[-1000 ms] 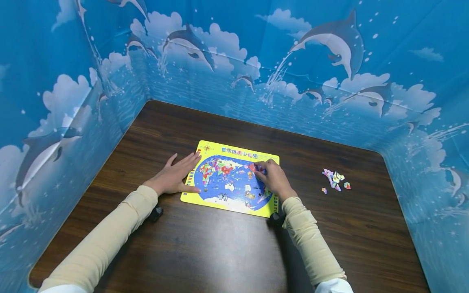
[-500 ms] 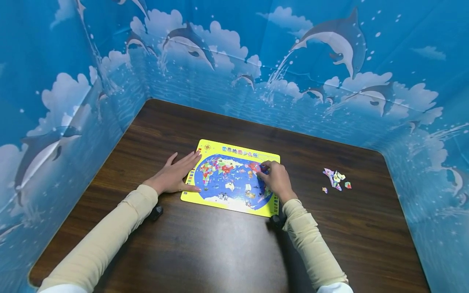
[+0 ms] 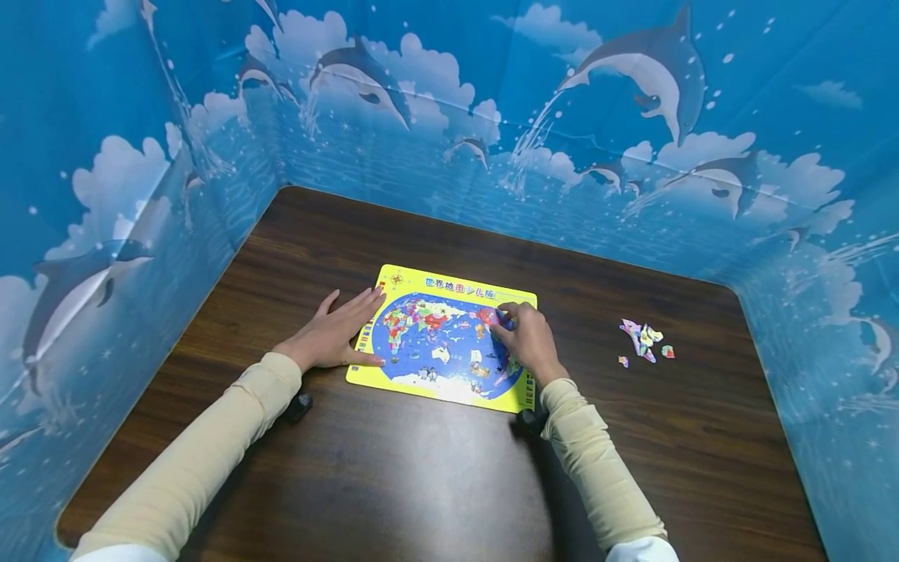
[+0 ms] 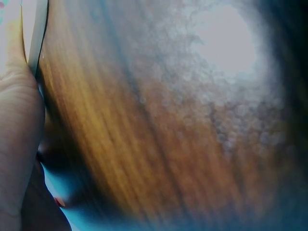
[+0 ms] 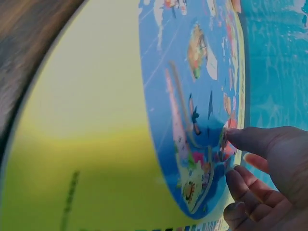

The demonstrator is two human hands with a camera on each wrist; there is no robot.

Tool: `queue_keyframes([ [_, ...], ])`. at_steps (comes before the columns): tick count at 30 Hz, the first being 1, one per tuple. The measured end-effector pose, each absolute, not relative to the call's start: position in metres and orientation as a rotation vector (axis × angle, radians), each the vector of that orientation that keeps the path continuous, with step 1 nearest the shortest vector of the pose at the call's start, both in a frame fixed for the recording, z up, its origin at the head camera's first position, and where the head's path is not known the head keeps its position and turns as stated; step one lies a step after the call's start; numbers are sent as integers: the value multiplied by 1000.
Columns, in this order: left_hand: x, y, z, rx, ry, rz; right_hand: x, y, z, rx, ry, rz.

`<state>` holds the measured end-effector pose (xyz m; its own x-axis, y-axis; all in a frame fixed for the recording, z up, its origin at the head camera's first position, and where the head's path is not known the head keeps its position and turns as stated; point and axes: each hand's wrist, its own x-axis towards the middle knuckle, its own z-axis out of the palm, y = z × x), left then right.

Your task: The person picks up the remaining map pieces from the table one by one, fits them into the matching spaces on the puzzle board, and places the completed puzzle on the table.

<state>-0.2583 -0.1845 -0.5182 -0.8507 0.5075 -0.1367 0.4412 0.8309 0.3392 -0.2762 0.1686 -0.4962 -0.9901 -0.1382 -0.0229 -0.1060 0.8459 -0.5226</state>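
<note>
A yellow-bordered world map puzzle board [image 3: 449, 396] lies flat on the table. My left hand [image 3: 340, 332] rests on its left edge, fingers spread and straight. My right hand [image 3: 530, 343] is over the board's upper right part, thumb and fingers curled together. In the right wrist view, a small reddish puzzle piece [image 5: 225, 144] shows between the thumb and fingertips, low against the board; the fingers partly hide it. A red area [image 3: 488, 315] of the map shows just left of these fingertips. The left wrist view shows only the side of the left hand [image 4: 19, 125] and blurred table.
Several loose puzzle pieces [image 3: 642, 341] lie to the right of the board on the dark wooden table [image 3: 421, 484]. A blue curtain [image 3: 435, 94] printed with dolphins stands around the table's back and sides. A black wrist device [image 3: 298, 407] sits under the left wrist.
My right hand has shifted slightly to the right, uncovering more of the red area of the map. The left hand stays in place on the board. The head view has tilted slightly.
</note>
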Motion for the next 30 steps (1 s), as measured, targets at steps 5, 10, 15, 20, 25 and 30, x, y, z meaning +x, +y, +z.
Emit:
queue_keyframes([
  [5,-258,-185,-519,731,2784,431,-281,165,-497,-219,2903,-904],
  [10,-258,-184,-518,735,2787,429,-286,162,-494,-195,2793,-1047],
  [15,-259,-185,-518,741,2786,415,-289,161,-493,-81,2733,-1123],
  [20,-260,-186,-520,732,2783,399,-287,161,-493,21,2689,-1216],
  [25,-260,-186,-520,732,2777,412,-285,166,-490,154,2640,-1282],
  [30,-260,-187,-519,734,2784,401,-287,174,-489,208,2649,-1353],
])
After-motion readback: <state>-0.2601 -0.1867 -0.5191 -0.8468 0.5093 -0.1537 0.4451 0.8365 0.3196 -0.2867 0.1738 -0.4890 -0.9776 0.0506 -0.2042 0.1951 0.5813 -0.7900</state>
